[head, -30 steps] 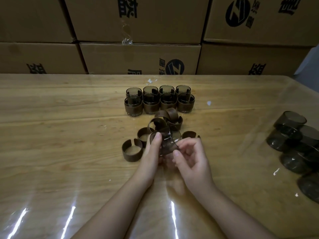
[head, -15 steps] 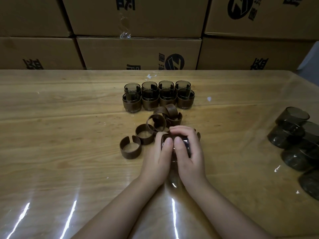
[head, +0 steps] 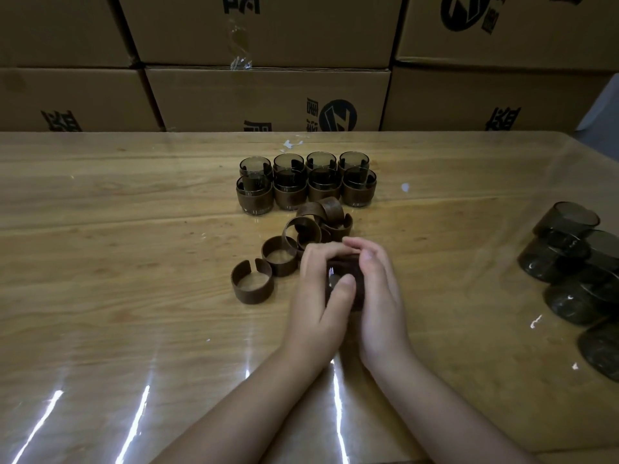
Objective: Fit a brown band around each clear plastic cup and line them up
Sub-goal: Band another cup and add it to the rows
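Note:
My left hand [head: 318, 289] and my right hand [head: 378, 296] close together around one clear cup with a brown band [head: 348, 286] at the table's middle; most of it is hidden by my fingers. Several loose brown bands [head: 318, 226] lie in a pile just beyond my hands, and one split band [head: 253, 284] lies to the left. Behind them, banded cups [head: 304, 182] stand in two rows. Bare clear cups [head: 576, 262] sit grouped at the right edge.
Stacked cardboard boxes [head: 268, 98] wall off the far side of the wooden table [head: 117, 229], which has a glossy clear cover. A few white scraps [head: 291, 144] lie near the back edge.
My hands came together over the cup and band, which were held more openly a second ago. Both hands now wrap around it lower on the table.

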